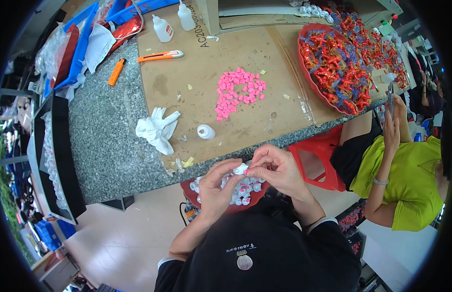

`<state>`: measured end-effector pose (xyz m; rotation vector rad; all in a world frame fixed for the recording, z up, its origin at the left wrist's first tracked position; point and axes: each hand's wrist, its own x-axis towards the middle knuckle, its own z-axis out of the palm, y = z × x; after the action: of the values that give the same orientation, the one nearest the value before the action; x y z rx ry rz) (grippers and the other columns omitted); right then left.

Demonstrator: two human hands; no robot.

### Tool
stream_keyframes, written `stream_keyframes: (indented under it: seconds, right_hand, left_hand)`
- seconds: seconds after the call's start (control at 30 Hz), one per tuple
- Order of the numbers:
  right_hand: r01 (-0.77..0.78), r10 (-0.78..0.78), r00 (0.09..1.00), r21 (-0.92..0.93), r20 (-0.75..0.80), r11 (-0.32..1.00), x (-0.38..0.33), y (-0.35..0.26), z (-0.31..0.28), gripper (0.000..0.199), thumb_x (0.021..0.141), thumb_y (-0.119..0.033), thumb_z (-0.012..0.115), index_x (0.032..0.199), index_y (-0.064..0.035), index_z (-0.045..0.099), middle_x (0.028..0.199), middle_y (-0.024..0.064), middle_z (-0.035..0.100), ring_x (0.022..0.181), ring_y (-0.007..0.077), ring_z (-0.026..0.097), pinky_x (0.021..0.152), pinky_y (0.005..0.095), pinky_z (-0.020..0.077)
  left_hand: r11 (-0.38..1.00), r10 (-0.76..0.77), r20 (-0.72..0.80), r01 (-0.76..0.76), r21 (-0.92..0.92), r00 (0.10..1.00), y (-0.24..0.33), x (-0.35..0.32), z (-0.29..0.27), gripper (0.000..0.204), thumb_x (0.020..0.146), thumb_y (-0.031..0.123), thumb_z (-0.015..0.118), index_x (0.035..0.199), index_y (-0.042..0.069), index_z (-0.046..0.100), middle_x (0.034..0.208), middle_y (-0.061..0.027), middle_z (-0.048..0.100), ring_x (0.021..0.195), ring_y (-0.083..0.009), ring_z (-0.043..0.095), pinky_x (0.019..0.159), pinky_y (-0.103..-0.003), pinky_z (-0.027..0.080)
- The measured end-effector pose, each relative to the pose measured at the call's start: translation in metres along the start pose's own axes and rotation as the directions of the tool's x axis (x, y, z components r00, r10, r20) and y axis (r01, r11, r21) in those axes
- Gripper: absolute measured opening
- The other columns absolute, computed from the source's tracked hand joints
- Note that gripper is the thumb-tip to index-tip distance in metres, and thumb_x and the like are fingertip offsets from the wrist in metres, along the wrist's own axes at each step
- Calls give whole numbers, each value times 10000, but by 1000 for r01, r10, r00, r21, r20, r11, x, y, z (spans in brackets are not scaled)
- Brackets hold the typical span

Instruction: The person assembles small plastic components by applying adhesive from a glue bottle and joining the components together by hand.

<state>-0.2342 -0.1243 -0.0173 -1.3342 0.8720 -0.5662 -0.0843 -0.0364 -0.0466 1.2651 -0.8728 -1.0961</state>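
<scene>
Just past the table's near edge, my left hand (215, 189) is closed around a small white plastic piece (240, 169) between thumb and fingers. My right hand (280, 171) pinches a tiny pink piece (246, 172) against the side of it. Below both hands, a red bowl (261, 198) holds many similar white pieces (243, 191), some with pink spots. On the cardboard sheet (187, 117) lies a loose heap of pink pieces (227, 92). Closer to me stands a small white open-topped bottle (206, 132).
A crumpled white cloth (158, 130), an orange utility knife (161, 56), an orange lighter (116, 72) and two white squeeze bottles (162, 28) are on the table. At right, a red basin (304, 63) holds red and purple pieces. A person in a lime shirt (413, 182) sits beyond, holding a phone.
</scene>
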Motion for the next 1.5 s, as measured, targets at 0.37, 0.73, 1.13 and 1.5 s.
stream_keyframes:
  seconds: [0.37,0.73,1.13,1.5]
  right_hand:
    - [-33,34,999,42,-22,999,-6,7,-2,138,734,-41,698,841,-3,619,745,29,637,663,68,564,596,211,433]
    - [381,-454,889,-460,-56,802,0,5,20,151,659,36,696,802,14,653,763,112,631,685,230,587,623,302,466]
    - [352,-423,905,-476,-48,806,-32,30,23,174,629,83,693,781,15,640,740,117,620,681,236,587,619,303,465]
    - [381,-392,920,-307,26,872,-13,37,30,168,668,34,680,828,1,640,774,95,629,685,214,597,631,289,468]
  left_hand:
    - [955,-107,99,130,-266,989,-1,0,3,260,768,-83,618,1021,-26,590,1100,-133,554,981,-184,574,848,-278,476]
    - [976,36,2,-36,215,999,7,-2,-7,316,756,-37,632,1069,5,607,1096,-123,603,1026,-189,564,871,-301,455]
    - [1000,-18,30,18,-2,999,-9,-28,-2,280,758,9,637,1038,-3,625,1043,-128,629,1019,-216,578,877,-314,449]
    - [961,-215,19,215,-172,976,-18,-31,-19,328,765,-73,607,1087,-8,594,1126,-140,580,1053,-174,545,905,-288,430]
